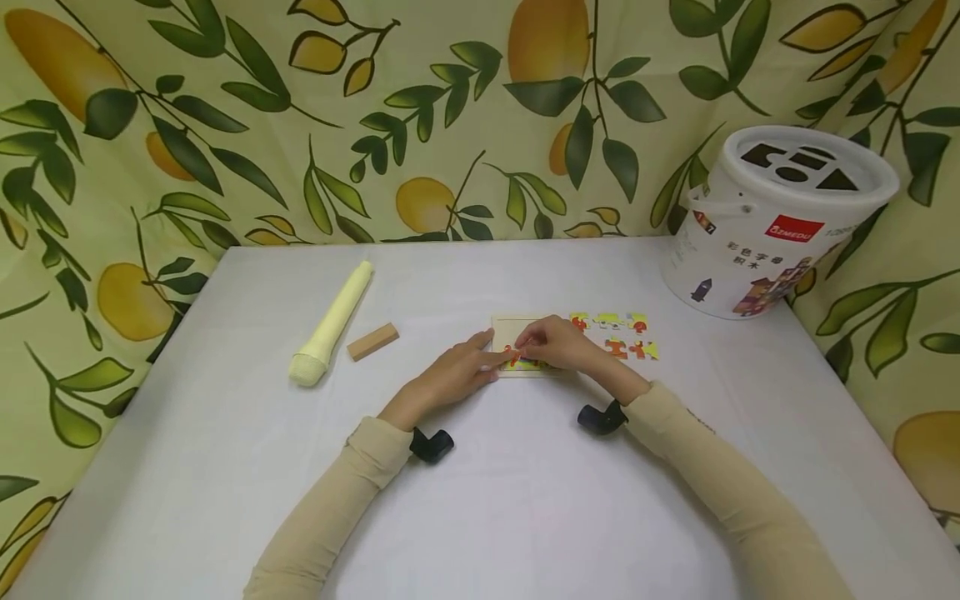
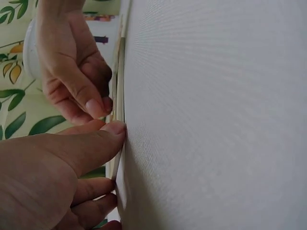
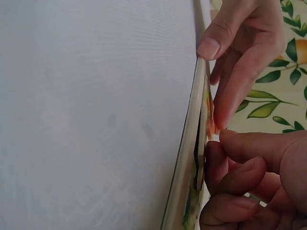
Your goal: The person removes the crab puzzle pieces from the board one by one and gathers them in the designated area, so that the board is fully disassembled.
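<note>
A shallow wooden puzzle tray point(image 1: 506, 327) lies at mid-table with colourful pieces along its near side. My left hand point(image 1: 453, 371) rests at its left end, with the thumb on the near edge and the outstretched index finger touching the picture. My right hand point(image 1: 568, 343) is over the tray, thumb and index finger pinching a puzzle piece point(image 3: 202, 160). In the right wrist view this piece sits slightly tilted, with a dark gap under it. Fingers hide much of the picture. Several loose puzzle pieces point(image 1: 617, 348) lie to the tray's right, in two rows.
At the left are a pale yellow microphone-shaped object point(image 1: 333, 321) and a small wooden block point(image 1: 372, 342). A white lidded bucket point(image 1: 750, 225) with shaped holes stands at the back right. Patterned cloth point(image 1: 450, 125) hangs behind the white table point(image 1: 510, 500).
</note>
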